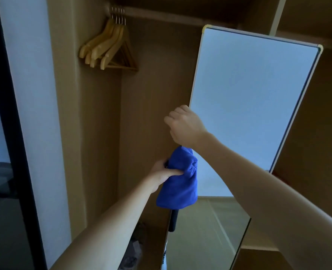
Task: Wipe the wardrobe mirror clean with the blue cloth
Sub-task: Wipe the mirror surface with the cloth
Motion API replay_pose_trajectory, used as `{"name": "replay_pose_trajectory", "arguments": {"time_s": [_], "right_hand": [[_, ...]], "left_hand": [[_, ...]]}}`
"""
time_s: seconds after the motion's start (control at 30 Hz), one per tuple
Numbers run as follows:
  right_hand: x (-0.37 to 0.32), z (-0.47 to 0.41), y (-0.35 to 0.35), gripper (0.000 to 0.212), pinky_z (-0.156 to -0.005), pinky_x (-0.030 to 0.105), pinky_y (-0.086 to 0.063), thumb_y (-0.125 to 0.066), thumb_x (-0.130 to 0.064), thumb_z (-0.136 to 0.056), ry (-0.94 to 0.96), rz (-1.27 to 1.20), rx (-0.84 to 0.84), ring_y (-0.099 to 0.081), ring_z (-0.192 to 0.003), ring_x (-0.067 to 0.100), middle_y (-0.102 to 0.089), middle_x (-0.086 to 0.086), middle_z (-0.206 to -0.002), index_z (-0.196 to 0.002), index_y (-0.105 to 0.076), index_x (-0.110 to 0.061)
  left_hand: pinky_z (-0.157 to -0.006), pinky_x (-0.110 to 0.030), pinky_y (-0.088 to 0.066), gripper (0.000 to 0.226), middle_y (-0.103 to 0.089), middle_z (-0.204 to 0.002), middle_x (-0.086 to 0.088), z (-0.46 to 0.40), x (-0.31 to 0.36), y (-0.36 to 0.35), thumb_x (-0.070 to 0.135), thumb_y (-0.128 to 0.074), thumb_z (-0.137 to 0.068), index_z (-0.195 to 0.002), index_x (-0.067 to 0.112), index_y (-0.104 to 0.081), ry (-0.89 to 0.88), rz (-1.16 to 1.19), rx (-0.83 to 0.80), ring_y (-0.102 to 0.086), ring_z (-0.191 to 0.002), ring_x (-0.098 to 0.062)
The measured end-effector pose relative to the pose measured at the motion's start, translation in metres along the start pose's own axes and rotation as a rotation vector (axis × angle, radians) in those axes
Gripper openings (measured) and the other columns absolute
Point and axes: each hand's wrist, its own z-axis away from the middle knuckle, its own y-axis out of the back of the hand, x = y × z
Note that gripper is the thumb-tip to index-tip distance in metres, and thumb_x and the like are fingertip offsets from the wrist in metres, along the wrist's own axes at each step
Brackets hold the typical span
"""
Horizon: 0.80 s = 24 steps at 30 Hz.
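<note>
Both forearms reach up from the bottom edge into the open wardrobe (145, 94), where the framed mirror (254, 98) swings out on the right. Left hand (164, 173) has its grip bunched around the blue cloth (177, 184), low at the mirror's left edge. Right hand (184, 125) curls on that edge, apparently steadying it. Wiping looks barely begun; next the cloth needs flattening against the glass.

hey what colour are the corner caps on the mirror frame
Yellow: the corner caps on the mirror frame's top corners, seen in the head view.
</note>
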Motion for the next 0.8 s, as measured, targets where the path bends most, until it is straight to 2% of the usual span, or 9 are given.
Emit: {"name": "replay_pose_trajectory", "arguments": {"time_s": [0.1,0.17,0.23,0.33,0.43,0.6,0.67,0.73,0.8], "right_hand": [[0.024,-0.016,0.014,0.003,-0.083,0.035,-0.047,-0.067,-0.016,-0.064,0.032,0.190,-0.150,-0.052,-0.064,0.024,-0.056,0.001,-0.059,-0.063,-0.064,-0.016],[0.034,-0.021,0.021,0.016,-0.096,0.033,-0.036,-0.059,-0.023,-0.081,0.071,0.344,-0.360,-0.044,-0.072,0.019,-0.062,-0.003,-0.068,-0.065,-0.061,-0.023],[0.036,-0.020,0.023,0.026,-0.101,0.032,-0.027,-0.046,-0.025,-0.092,0.075,0.400,-0.451,-0.037,-0.079,0.018,-0.063,-0.005,-0.075,-0.067,-0.053,-0.027],[0.027,-0.017,0.021,0.031,-0.103,0.033,-0.025,-0.047,-0.023,-0.092,0.033,0.436,-0.443,-0.035,-0.081,0.018,-0.056,-0.007,-0.068,-0.061,-0.046,-0.025],[0.020,-0.017,0.022,0.029,-0.107,0.034,-0.024,-0.049,-0.020,-0.090,-0.029,0.410,-0.468,-0.042,-0.087,0.018,-0.060,-0.009,-0.071,-0.062,-0.047,-0.027],[0.015,-0.016,0.024,0.024,-0.112,0.035,-0.021,-0.049,-0.014,-0.090,-0.064,0.347,-0.439,-0.051,-0.098,0.020,-0.067,-0.005,-0.078,-0.075,-0.064,-0.026],[0.015,-0.016,0.024,0.027,-0.112,0.035,-0.021,-0.048,-0.014,-0.089,-0.060,0.347,-0.426,-0.051,-0.098,0.021,-0.059,-0.006,-0.068,-0.067,-0.059,-0.023],[0.016,-0.016,0.023,0.033,-0.111,0.035,-0.021,-0.048,-0.012,-0.087,-0.051,0.349,-0.427,-0.050,-0.096,0.021,-0.042,-0.006,-0.057,-0.057,-0.043,-0.021],[0.017,-0.017,0.021,0.030,-0.110,0.034,-0.020,-0.050,-0.010,-0.084,-0.049,0.342,-0.421,-0.049,-0.094,0.021,-0.036,-0.006,-0.054,-0.057,-0.046,-0.022]], "left_hand": [[-0.095,-0.034,-0.054,0.049,-0.075,-0.105,0.007,0.002,0.001,-0.002,0.028,-0.089,-0.066,-0.110,0.024,-0.069,-0.002,0.005,0.023,-0.069,-0.102,-0.011],[-0.096,-0.036,-0.054,0.049,-0.075,-0.104,0.007,0.003,0.000,-0.003,0.030,-0.089,-0.065,-0.109,0.024,-0.069,0.002,0.003,0.044,-0.069,-0.102,-0.011],[-0.096,-0.034,-0.054,0.048,-0.075,-0.104,0.008,0.005,0.000,-0.004,0.032,-0.089,-0.065,-0.109,0.025,-0.069,-0.003,-0.001,0.057,-0.068,-0.101,-0.009],[-0.092,-0.030,-0.054,0.041,-0.075,-0.103,0.007,0.011,0.000,-0.008,0.029,-0.087,-0.070,-0.106,0.025,-0.069,-0.022,0.023,0.063,-0.069,-0.099,-0.008],[-0.088,-0.030,-0.055,0.033,-0.075,-0.102,0.004,0.018,0.001,-0.010,0.025,-0.085,-0.074,-0.103,0.023,-0.069,-0.025,0.035,0.076,-0.070,-0.097,-0.011],[-0.077,-0.028,-0.054,0.015,-0.075,-0.096,0.000,0.010,0.039,-0.008,0.014,-0.072,-0.085,-0.099,0.016,-0.070,-0.088,0.104,0.183,-0.070,-0.094,-0.018],[-0.079,-0.033,-0.055,0.017,-0.075,-0.094,-0.003,0.006,0.059,-0.006,0.013,-0.070,-0.082,-0.100,0.015,-0.070,-0.150,0.117,0.171,-0.071,-0.090,-0.018],[-0.083,-0.034,-0.055,0.018,-0.075,-0.093,-0.003,0.001,0.062,-0.009,0.023,-0.070,-0.081,-0.098,0.019,-0.070,-0.158,0.078,0.139,-0.071,-0.091,-0.017],[-0.085,-0.030,-0.052,0.014,-0.072,-0.092,0.001,-0.001,0.044,-0.016,0.029,-0.067,-0.084,-0.093,0.018,-0.066,-0.128,0.013,0.134,-0.068,-0.092,-0.014]]}}
